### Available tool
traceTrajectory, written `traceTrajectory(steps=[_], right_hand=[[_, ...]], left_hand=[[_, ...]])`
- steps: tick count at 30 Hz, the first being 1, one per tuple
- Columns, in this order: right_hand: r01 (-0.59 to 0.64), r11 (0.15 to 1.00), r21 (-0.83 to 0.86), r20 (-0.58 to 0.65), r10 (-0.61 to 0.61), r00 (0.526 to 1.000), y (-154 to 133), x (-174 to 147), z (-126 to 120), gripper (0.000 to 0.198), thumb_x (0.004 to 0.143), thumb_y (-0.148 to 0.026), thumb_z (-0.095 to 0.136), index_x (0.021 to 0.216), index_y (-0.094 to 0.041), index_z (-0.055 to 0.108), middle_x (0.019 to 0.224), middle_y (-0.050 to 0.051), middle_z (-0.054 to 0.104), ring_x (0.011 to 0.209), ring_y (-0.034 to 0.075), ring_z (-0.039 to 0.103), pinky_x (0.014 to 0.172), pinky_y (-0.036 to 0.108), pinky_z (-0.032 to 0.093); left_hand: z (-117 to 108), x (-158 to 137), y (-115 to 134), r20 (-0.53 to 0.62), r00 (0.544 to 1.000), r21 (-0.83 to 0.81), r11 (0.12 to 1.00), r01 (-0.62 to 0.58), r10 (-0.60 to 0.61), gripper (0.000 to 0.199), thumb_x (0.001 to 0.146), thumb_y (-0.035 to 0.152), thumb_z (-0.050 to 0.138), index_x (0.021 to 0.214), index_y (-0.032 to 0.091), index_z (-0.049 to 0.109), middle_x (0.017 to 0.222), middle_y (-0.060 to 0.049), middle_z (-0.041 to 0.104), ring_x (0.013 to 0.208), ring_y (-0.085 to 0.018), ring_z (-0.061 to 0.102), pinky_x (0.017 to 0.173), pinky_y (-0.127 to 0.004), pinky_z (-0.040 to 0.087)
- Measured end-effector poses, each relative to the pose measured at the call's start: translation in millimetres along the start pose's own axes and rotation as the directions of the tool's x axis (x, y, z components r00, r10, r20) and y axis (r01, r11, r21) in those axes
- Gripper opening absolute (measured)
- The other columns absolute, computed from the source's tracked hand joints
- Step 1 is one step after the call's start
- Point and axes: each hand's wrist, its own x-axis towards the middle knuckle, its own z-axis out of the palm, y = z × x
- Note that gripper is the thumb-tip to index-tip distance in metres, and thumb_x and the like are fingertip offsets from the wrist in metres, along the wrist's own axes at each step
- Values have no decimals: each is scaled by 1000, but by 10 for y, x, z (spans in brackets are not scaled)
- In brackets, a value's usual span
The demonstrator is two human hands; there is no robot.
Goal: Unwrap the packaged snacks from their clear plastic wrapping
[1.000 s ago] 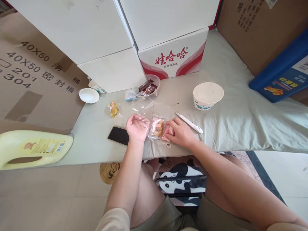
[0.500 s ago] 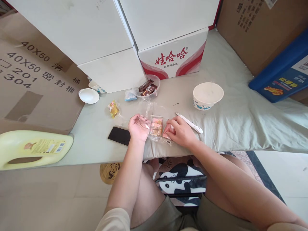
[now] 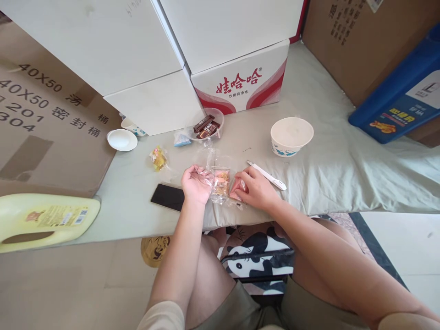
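Observed through the head camera, with the black phone point(image 3: 167, 197) on the pale cloth point(image 3: 127, 201) taken as my reference. I find the left hand point(image 3: 196, 187) immediately right of the phone, palm turned up and fingers half curled. Thin clear plastic point(image 3: 208, 158) lies against those fingers; I cannot tell whether they grip it.

Farther right of the phone, past the left hand, I record the task's items: a pink-and-golden snack packet point(image 3: 222, 182) and, just beside it, a pink packet point(image 3: 239, 185). The right hand point(image 3: 256, 189) lies over the latter from its right side, thumb and bent fingers pinching it.

Surroundings, noted from the same reference: a yellow wrapped item point(image 3: 158, 158) just beyond the phone; beyond and to the right, a blue-and-white packet point(image 3: 182, 139) beside a clear tub point(image 3: 222, 123) containing brown wrapped bars point(image 3: 208, 129). Well to the right I log a slim white implement point(image 3: 267, 175) near the right hand and a paper bowl point(image 3: 292, 149), upright. A pale yellow jug point(image 3: 48, 220) lies well to the left.
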Motion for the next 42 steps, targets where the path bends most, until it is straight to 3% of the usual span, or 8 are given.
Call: traceTrajectory(steps=[13,19,25,28,32,36,42], right_hand=[[13,1000,6,-5,-13,1000,8,-7,-14,25,85,-23,57,109,-18,63,101,11,58,90,24,57,81,38,49],[36,996,-81,-115,-45,992,-3,0,-11,24,83,-23,60,106,-19,65,102,11,60,97,28,54,90,44,46],[38,995,96,-144,-24,989,4,1,-42,26,82,-19,60,107,-21,63,99,8,59,90,22,60,80,38,52],[58,988,145,-260,-18,965,24,4,-142,22,81,-21,63,103,-23,62,93,6,59,91,22,61,80,37,53],[-130,986,108,-466,166,869,128,6,-339,20,79,-23,64,98,-25,60,87,5,59,99,25,59,86,42,52],[-349,927,135,-483,369,794,313,6,-447,22,77,-23,60,98,-22,59,99,8,59,93,24,59,83,42,52],[-380,924,55,-440,364,821,471,24,-384,19,86,-27,50,100,-21,60,108,12,61,104,28,59,89,45,47]], left_hand=[[4,12,-34,-7,999,13,999,32,-32,19,82,16,49,63,17,50,54,4,47,46,-7,47,49,-21,38],[9,9,-18,-14,999,10,999,34,-34,21,82,17,49,62,17,49,54,4,46,45,-7,46,49,-21,37],[-40,27,53,-15,1000,-25,1000,1,-2,20,81,17,49,62,17,47,54,5,46,45,-6,46,50,-21,37],[-62,31,76,-29,1000,-68,998,-6,4,21,82,17,47,61,17,46,53,5,45,44,-7,45,49,-21,37],[-75,30,82,-31,1000,-85,996,1,-3,22,82,17,45,60,17,45,52,5,44,44,-7,45,48,-21,36],[-73,22,79,-26,1000,-103,995,10,-12,22,82,16,45,60,17,45,52,5,45,43,-7,45,49,-21,36],[-64,5,70,-21,999,-93,995,24,-26,21,82,16,47,61,17,46,52,5,44,43,-6,44,49,-20,36]])
